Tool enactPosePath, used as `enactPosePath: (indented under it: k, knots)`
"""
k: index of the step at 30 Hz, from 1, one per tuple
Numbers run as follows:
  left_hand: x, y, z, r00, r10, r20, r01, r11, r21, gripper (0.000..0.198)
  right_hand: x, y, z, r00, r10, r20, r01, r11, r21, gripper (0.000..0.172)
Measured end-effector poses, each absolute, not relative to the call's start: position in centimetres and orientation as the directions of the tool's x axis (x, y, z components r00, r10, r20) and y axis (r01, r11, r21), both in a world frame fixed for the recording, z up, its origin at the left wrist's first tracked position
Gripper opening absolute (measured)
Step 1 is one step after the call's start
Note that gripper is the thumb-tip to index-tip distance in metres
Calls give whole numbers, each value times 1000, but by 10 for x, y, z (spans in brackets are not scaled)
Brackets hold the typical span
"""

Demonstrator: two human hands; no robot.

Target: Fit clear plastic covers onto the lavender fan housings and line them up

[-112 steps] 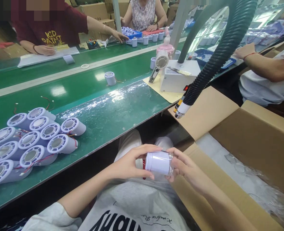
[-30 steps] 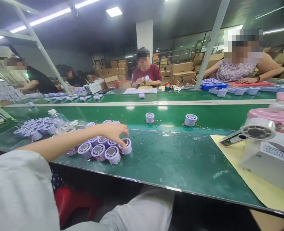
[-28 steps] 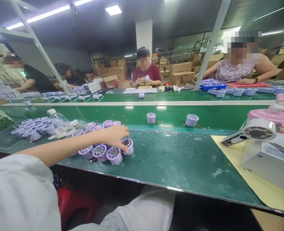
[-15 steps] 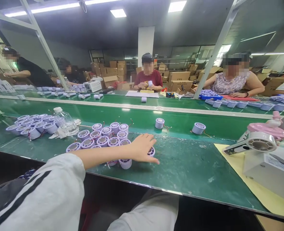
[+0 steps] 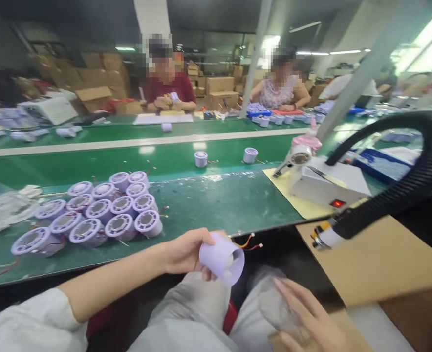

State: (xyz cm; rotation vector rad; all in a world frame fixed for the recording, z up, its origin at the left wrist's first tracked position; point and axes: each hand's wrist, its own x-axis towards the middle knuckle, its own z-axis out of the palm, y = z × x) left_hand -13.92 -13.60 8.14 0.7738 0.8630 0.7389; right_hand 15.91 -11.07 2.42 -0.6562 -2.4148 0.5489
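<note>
"Head view, then: where's that lilac cup (image 5: 219, 259)?"

"Just this side of the table (image 5: 216, 205), over the lap, in the left hand (image 5: 193, 250); the fingers are clamped on it, thumb uppermost."

"Which way does it point?"

"Mouth toward the table's right end, dipping, and turned partly to us. The long axis slants down from left to right. Thin wires (image 5: 246, 242) poke out behind the rim."

"What can't you make out?"

"The other end, tucked in the palm, and those pale parts inside. The right hand (image 5: 313, 313), also this side of the table, is smeared and its wrist cut off; its fingers close round a clear plastic piece (image 5: 274, 304), too blurred to read."

"And on the table?"

"More lilac cups (image 5: 119, 226) crowd its left part, grilles up, some half covered by their neighbours."
</note>
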Motion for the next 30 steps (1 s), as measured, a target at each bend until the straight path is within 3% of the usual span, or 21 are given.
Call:
enactPosePath:
  k: [3, 6, 8, 10, 12, 16, 20, 25, 28, 30]
  knots:
    - [-103, -142, 53, 488, 746, -453, -267, 621, 737, 41, 147, -126, 32, -669, 578, 467, 471, 816, -334, 55]
    - [-82, -139, 44, 485, 766, -421, -27, 495, 868, 30, 136, -126, 38, -650, 629, 427, 587, 772, -243, 45]
    - [-77, -135, 46, 454, 836, -308, 171, 258, 951, 22, 137, -124, 40, -652, 685, 326, 603, 729, -324, 33]
    - [-76, -133, 49, 412, 896, -165, 302, 37, 953, 19, 141, -124, 42, -642, 742, 194, 568, 631, -529, 18]
    - [-75, -132, 47, 376, 924, -70, 339, -66, 938, 20, 144, -126, 44, -611, 786, 89, 493, 466, -735, 6]
    - [-72, -132, 30, 362, 932, 3, 346, -137, 928, 57, 143, -130, 46, -458, 889, 10, 389, 210, -897, 30]
    - [-71, -130, 16, 454, 887, 87, 321, -254, 912, 70, 141, -127, 42, -315, 949, -21, 329, 89, -940, 32]
    - [-69, -134, 17, 486, 871, -64, 186, -31, 982, 66, 148, -120, 39, -293, 955, -45, 198, 15, -980, 30]
    - [-67, -138, 16, 481, 865, -146, -5, 169, 986, 66, 157, -122, 33, -439, 897, 60, 247, 184, -951, 8]
    - [-66, -140, 13, 490, 855, -169, -106, 251, 962, 66, 164, -127, 28, -540, 828, 152, 308, 362, -880, 36]
